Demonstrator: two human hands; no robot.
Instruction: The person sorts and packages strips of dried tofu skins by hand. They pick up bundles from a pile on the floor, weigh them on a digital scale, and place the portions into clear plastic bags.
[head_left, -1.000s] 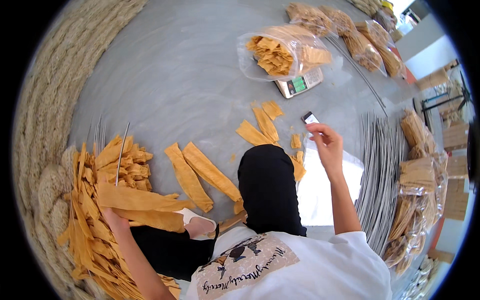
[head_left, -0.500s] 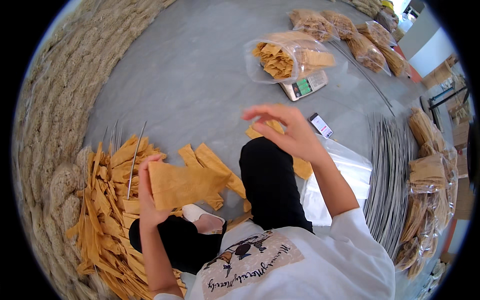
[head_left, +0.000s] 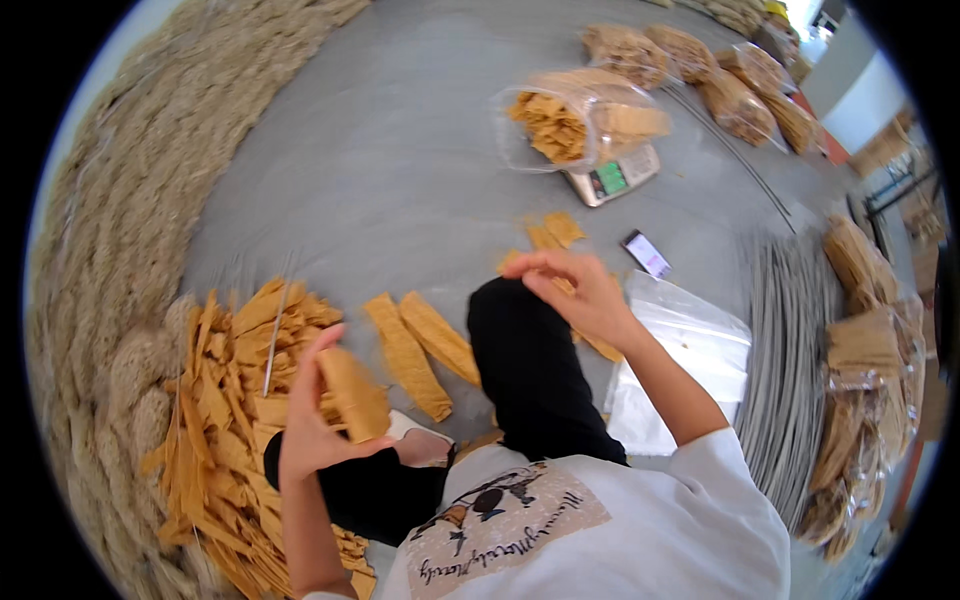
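My left hand [head_left: 310, 430] grips a yellow, crinkled sheet [head_left: 355, 395] that looks folded or turned edge-on, above the big pile of similar sheets [head_left: 225, 450]. Over my raised dark-clad knee [head_left: 525, 380], my right hand [head_left: 570, 285] has fingers curved and thumb apart, nothing visible in it. Two long loose strips [head_left: 405, 355] lie on the grey floor [head_left: 330, 180] between the pile and that knee. Smaller pieces [head_left: 560, 225] lie beyond the knee. Thin metal rods [head_left: 275, 330] stick up out of the pile.
A bag of yellow sheets [head_left: 550, 125] rests on a scale [head_left: 610, 180]. A phone [head_left: 645, 255], clear plastic bags [head_left: 665, 390] and a bundle of long grey rods [head_left: 775, 370] lie at right, beside packed bags [head_left: 860, 350]. More bags [head_left: 735, 105] sit behind. Coarse matting [head_left: 120, 230] lines the left.
My left hand has lifted the sheet rightward off the pile, and the sheet now shows narrower and more upright. My right hand has moved left from near the phone to over my knee.
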